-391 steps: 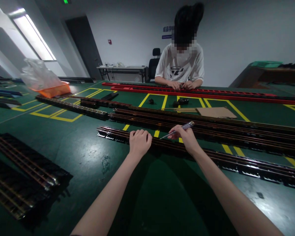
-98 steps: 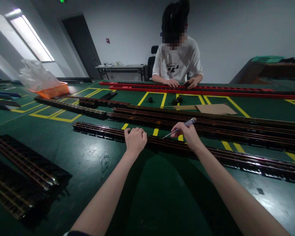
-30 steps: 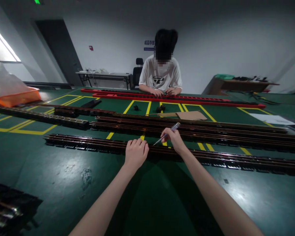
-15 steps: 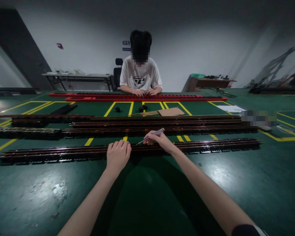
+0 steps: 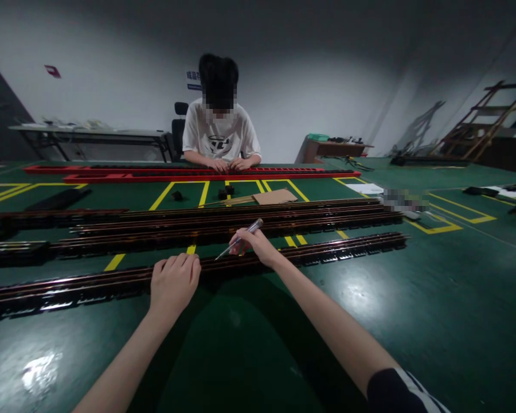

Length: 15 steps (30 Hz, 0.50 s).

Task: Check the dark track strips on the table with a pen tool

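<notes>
A long black rail with copper-coloured strips along its length lies across the green table in front of me. My left hand is closed over this rail left of centre, its fingertips hidden behind the far side. In my right hand is a slim screwdriver with a clear-looking handle, held like a pen. Its thin shaft slants down to the left, and the tip is at the rail's strips just right of my left hand. Whether the tip touches cannot be made out.
Several similar dark rails lie just beyond. Behind them are a piece of brown cardboard, small black parts and white paper. Across the table a person works with both hands at long red trays.
My view has swung to the right, so the scene sits further left. Both hands keep about the same places on the rail, and the screwdriver stays in my right hand.
</notes>
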### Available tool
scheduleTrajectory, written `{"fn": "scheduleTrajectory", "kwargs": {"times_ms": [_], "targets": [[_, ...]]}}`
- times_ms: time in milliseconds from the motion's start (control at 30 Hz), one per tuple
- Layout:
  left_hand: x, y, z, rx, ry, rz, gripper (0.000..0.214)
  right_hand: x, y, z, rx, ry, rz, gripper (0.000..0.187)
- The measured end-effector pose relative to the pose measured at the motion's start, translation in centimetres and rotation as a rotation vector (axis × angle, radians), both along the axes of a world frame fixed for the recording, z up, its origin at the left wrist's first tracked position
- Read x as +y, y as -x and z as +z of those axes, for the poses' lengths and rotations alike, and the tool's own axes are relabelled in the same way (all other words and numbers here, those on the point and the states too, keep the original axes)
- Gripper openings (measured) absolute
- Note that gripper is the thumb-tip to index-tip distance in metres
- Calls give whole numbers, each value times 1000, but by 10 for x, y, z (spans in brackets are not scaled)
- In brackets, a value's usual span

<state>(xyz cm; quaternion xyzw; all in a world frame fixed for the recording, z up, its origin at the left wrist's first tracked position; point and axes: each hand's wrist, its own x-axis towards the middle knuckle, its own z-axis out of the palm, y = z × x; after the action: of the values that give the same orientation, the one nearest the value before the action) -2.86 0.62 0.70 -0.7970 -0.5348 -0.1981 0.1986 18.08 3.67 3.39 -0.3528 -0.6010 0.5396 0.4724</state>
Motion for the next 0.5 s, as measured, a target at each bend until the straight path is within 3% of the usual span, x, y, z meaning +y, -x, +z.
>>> {"fn": "scheduleTrajectory", "kwargs": {"times_ms": [300, 500], "targets": [[4, 4, -1, -17, 67, -15, 43, -2, 0, 2, 20, 23, -56, 37], [2, 2, 1, 16, 28, -9, 43, 0, 3, 0, -40, -6, -32, 34]]}}
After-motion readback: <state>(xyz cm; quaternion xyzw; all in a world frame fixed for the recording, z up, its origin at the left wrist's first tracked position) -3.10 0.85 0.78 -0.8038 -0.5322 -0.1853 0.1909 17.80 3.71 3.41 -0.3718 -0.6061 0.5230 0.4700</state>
